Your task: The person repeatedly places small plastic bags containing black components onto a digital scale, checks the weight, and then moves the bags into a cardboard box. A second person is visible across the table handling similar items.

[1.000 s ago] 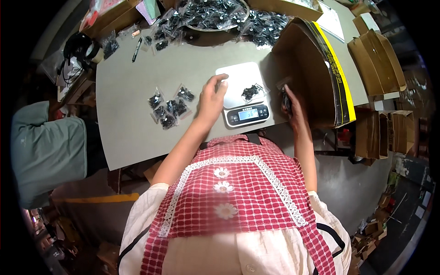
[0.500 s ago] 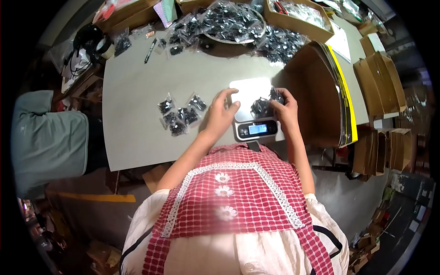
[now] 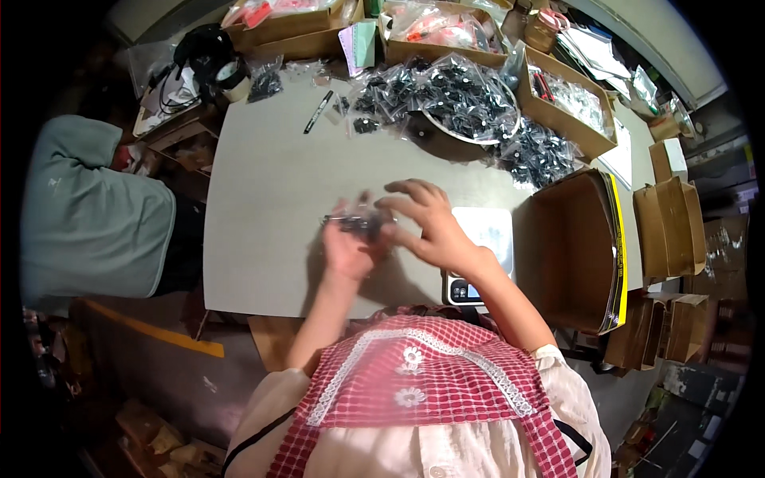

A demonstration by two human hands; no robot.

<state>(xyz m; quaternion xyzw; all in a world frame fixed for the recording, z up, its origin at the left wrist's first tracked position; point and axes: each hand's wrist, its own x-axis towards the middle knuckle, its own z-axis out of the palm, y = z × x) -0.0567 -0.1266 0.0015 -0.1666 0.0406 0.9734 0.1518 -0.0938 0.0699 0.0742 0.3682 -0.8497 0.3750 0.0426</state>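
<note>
Several small clear plastic bags of black parts [image 3: 360, 224] lie heaped in my left hand [image 3: 349, 253], palm up above the table with the fingers curled round them. Motion smears the bags and fingertips. Over the bags reaches my right hand [image 3: 437, 229], its fingers bent and spread apart; whether its thumb touches them I cannot tell. Under my right wrist stands a white digital scale [image 3: 492, 231] with nothing visible on its plate, and my forearm covers part of its display.
Many similar bags fill and surround a round basket [image 3: 514, 123] at the back. An open cardboard box [image 3: 566, 255] stands to the right. A black marker [image 3: 318, 112] lies at the back left of the table [image 3: 255, 207]. Another person [image 3: 103, 207] is at the left.
My hands have moved left from the scale. The bags that lay on the table and the bags on the scale are gone from there; a heap of bags is now in my left hand.
</note>
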